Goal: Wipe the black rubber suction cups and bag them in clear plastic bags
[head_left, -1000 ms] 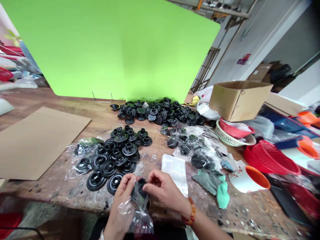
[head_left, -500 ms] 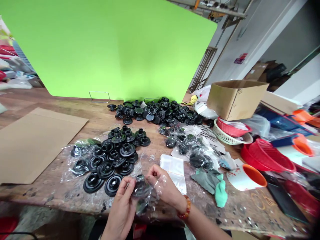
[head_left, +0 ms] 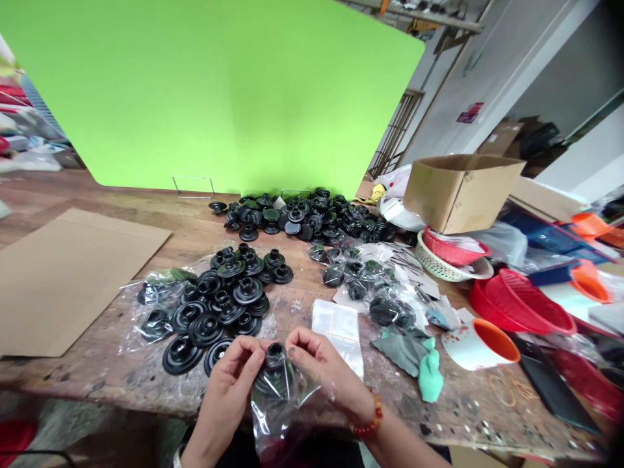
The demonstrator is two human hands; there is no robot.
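Between my hands, at the table's front edge, is a clear plastic bag (head_left: pixel 273 416) with a round black flanged plastic part (head_left: pixel 275 374) in it, its narrow neck pointing up. My left hand (head_left: pixel 229 383) pinches the bag on the left side of the neck. On the other side, my right hand (head_left: pixel 324 370) has its fingers closed on the bag's film. Just beyond my left hand lies a heap of loose black flanged parts (head_left: pixel 221 305). Flat clear bags (head_left: pixel 336 328) are stacked beyond my right hand.
A larger pile of black parts (head_left: pixel 307 218) lies below the green board (head_left: pixel 234 97). Bagged parts (head_left: pixel 361 279) are right of centre, and others (head_left: pixel 156 318) at left. Cloth gloves (head_left: pixel 414 361), an orange-lined white tube (head_left: pixel 480 344), red baskets (head_left: pixel 521 302) and a cardboard box (head_left: pixel 461 195) stand right.
The bag now hangs down below the black part, whose neck has turned upright. My right hand has shifted slightly and both hands are close on either side of the neck.
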